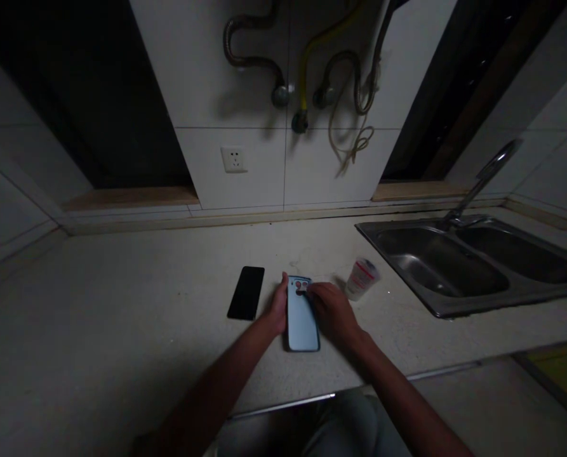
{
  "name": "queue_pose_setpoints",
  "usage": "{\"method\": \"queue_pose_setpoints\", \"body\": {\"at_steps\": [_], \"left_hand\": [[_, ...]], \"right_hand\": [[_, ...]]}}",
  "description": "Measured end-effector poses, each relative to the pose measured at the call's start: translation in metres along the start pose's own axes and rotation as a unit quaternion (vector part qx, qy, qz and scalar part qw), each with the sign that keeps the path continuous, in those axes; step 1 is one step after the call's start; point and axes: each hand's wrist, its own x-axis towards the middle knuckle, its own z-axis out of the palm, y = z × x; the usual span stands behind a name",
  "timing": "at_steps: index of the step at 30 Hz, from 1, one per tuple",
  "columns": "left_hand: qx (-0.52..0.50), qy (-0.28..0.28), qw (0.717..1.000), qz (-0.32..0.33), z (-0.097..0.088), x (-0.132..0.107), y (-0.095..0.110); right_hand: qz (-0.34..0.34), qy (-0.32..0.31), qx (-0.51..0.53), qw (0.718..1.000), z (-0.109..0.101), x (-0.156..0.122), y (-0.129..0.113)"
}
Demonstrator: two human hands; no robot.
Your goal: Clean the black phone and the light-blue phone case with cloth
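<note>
A light blue phone (301, 319) lies back-up on the pale countertop (121, 298), camera end away from me. My left hand (278, 306) rests along its left edge with the fingers curled against the side. My right hand (333, 312) lies over the phone's right edge, its fingertips pressed on the camera area at the top. A flat black rectangle, a phone or a screen panel (246, 292), lies just left of my left hand, apart from it.
A small white container with a red label (362, 277) lies tilted right of my right hand. A steel double sink (473, 263) with a tap (483, 179) fills the right. Hoses (331, 82) and a socket (234, 159) are on the back wall.
</note>
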Motion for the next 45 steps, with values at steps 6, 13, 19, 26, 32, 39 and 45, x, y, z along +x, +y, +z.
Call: {"method": "queue_pose_setpoints", "body": {"at_steps": [6,13,19,26,32,39,45], "left_hand": [[0.004,0.007,1.0,0.022,-0.002,0.0,-0.009],[-0.054,-0.016,0.996,0.064,-0.006,0.001,0.001],[-0.062,0.003,0.995,0.079,-0.011,-0.003,0.019],[-0.018,0.039,0.995,0.092,-0.003,-0.007,0.018],[0.007,-0.011,0.992,0.126,-0.002,-0.001,0.011],[-0.003,0.04,0.988,0.149,-0.01,0.009,0.011],[-0.048,-0.014,0.998,0.045,-0.004,0.005,0.014]], "right_hand": [[0.016,-0.003,0.016,1.0,0.021,0.034,-0.016],[-0.009,-0.067,0.087,0.994,0.02,0.014,-0.041],[-0.04,-0.149,0.031,0.988,0.003,-0.028,-0.048],[0.101,-0.053,0.048,0.992,-0.009,-0.036,-0.034],[0.334,0.115,0.318,0.88,0.0,-0.03,-0.034],[0.41,0.179,0.423,0.788,0.009,-0.02,-0.043],[0.327,0.238,0.276,0.872,0.001,0.003,-0.039]]}}
